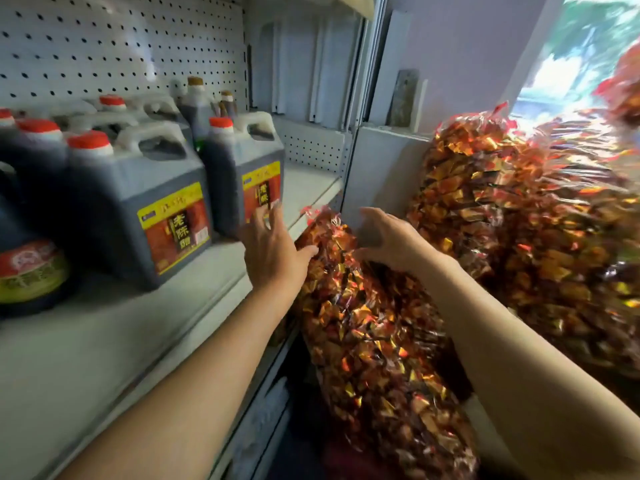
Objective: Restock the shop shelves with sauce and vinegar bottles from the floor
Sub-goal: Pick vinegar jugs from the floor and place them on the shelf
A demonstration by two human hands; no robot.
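Several dark vinegar jugs with red caps stand on the white shelf. The rightmost jug is at the shelf's front, beside a nearer jug. My left hand hovers with spread fingers just in front of the rightmost jug's label, holding nothing. My right hand reaches out with relaxed fingers above a clear bag of red and gold wrapped sweets that leans against the shelf edge. Neither hand holds anything.
A round dark bottle sits at the far left. Tall brown-capped bottles stand at the back against the pegboard. More bags of wrapped sweets are piled at the right. The shelf's right end is bare.
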